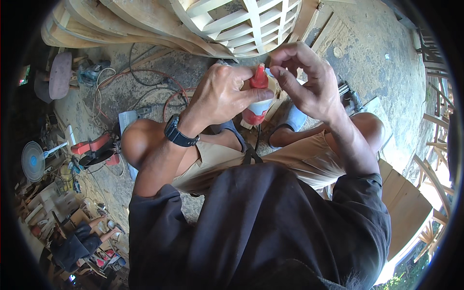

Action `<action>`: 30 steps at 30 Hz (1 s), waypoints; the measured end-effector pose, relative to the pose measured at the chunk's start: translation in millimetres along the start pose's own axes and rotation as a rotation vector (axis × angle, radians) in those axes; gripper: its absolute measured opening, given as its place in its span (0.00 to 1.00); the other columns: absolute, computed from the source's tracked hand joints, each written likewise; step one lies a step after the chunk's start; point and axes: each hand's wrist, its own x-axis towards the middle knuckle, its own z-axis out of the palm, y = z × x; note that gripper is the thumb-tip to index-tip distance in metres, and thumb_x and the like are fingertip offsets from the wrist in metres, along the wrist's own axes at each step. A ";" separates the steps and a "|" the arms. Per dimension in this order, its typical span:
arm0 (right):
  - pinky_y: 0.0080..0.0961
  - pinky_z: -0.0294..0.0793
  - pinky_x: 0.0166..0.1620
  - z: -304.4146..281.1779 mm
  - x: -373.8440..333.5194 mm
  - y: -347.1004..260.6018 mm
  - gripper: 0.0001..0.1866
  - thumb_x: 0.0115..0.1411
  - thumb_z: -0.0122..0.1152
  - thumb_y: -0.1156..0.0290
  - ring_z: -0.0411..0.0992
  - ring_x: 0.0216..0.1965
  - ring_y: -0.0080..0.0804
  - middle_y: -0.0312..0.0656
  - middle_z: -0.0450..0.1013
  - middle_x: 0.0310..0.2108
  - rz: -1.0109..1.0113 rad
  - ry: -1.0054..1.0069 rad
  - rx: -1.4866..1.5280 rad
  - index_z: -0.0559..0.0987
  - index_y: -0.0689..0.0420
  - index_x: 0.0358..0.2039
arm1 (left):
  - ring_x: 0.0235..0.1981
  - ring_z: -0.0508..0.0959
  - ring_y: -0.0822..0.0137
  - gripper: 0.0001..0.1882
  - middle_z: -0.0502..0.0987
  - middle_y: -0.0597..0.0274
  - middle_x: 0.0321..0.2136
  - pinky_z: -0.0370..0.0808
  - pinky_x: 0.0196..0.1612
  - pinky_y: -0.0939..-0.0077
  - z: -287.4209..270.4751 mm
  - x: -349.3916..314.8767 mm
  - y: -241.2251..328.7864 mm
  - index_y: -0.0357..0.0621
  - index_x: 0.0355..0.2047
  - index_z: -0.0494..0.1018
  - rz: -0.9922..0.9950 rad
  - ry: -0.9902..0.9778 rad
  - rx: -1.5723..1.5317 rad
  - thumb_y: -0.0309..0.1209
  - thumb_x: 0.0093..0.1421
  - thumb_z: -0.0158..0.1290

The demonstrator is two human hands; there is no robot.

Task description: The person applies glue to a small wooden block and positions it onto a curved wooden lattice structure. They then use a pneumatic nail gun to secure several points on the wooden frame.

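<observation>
My left hand (227,94), with a black watch (180,131) on its wrist, is closed around the neck of a squeeze bottle (255,117). This bottle has a red pointed nozzle (259,77) with a whitish tip and a white and red body, like a glue bottle; the hand hides part of it. My right hand (307,79) is raised just right of the nozzle, fingers curled and thumb apart from the index finger. A small pale patch shows by the right thumb tip; I cannot make out what it is.
Ahead stands a curved wooden lattice frame (256,21). Cables (169,77) and a teal power tool (89,72) lie on the dusty floor at left, near a fan (34,162) and a red-and-black machine (94,147). Another person (75,249) sits far left. Wooden panels (403,208) stand right.
</observation>
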 end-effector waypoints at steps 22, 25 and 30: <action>0.35 0.75 0.30 -14.5 5.1 16.5 0.13 0.49 0.69 0.80 0.75 0.26 0.41 0.43 0.75 0.28 -0.623 -0.289 -0.302 0.78 0.63 0.36 | 0.23 0.80 0.49 0.17 0.80 0.48 0.23 0.76 0.29 0.64 -2.5 -2.6 0.7 0.42 0.35 0.82 -0.078 -0.347 0.134 0.45 0.59 0.65; 0.34 0.74 0.29 -14.5 5.6 19.4 0.14 0.49 0.69 0.79 0.74 0.25 0.40 0.42 0.74 0.28 -0.656 -0.289 -0.289 0.78 0.63 0.37 | 0.26 0.82 0.48 0.17 0.81 0.46 0.23 0.78 0.34 0.60 -2.2 -2.6 3.2 0.44 0.35 0.84 -0.151 -0.355 0.053 0.45 0.56 0.65; 0.33 0.73 0.28 -12.7 4.7 21.6 0.14 0.48 0.70 0.78 0.74 0.25 0.39 0.41 0.73 0.28 -0.701 -0.254 -0.304 0.78 0.62 0.36 | 0.25 0.82 0.51 0.17 0.81 0.47 0.23 0.78 0.33 0.62 -3.3 -3.2 2.6 0.42 0.34 0.83 -0.115 -0.356 0.001 0.45 0.56 0.65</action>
